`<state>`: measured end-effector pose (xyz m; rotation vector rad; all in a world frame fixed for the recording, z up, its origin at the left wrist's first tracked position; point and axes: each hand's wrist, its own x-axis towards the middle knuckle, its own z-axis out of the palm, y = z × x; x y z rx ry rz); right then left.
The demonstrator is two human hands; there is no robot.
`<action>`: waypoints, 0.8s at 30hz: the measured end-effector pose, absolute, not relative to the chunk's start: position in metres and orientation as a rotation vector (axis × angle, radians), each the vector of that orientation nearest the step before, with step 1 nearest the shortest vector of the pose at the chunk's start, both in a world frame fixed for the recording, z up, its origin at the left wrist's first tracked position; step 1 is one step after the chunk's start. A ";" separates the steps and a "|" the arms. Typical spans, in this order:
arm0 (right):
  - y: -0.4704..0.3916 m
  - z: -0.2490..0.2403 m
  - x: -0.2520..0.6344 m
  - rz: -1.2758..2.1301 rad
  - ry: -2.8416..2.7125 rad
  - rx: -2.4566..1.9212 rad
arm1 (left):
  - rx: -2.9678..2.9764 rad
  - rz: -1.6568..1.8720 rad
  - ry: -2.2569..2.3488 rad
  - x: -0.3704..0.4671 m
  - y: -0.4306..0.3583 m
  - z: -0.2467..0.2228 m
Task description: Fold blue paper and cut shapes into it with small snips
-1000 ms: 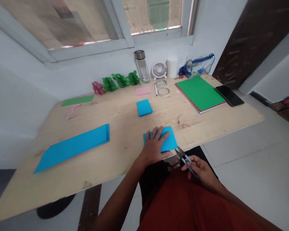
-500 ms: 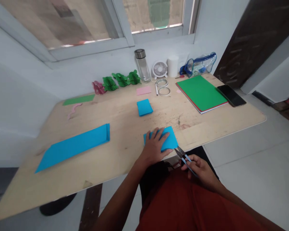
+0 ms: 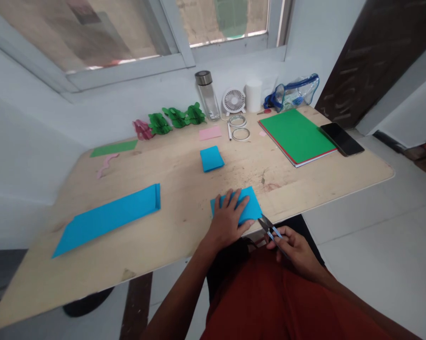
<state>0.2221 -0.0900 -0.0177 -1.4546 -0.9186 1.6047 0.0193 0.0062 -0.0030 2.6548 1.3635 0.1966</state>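
Observation:
My left hand lies flat with fingers spread on a blue piece of paper near the front edge of the table. In my right hand is a pair of small thread snips, gripped by light blue handles. Their blades are apart, with the tips at the paper's lower right corner. Behind the left hand sits a small stack of blue paper. To the left lies a long folded strip of blue paper.
Green sheets and a phone lie at the right. Along the wall stand a glass bottle, a small fan, a white roll, a clear pouch and green paper shapes. Tape rolls lie before the fan.
The view has shifted slightly. My left hand stays pressed on the blue paper, and the snips remain at its corner with little visible movement.

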 end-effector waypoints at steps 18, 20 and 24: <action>-0.079 -0.019 0.205 1.554 -0.757 -1.587 | 2.794 0.160 1.358 0.019 0.003 -0.016; -0.081 -0.021 0.206 1.478 -0.807 -1.643 | 2.795 0.157 1.355 0.019 0.003 -0.016; -0.083 -0.023 0.206 1.387 -0.884 -1.705 | 2.793 0.166 1.356 0.019 0.003 -0.016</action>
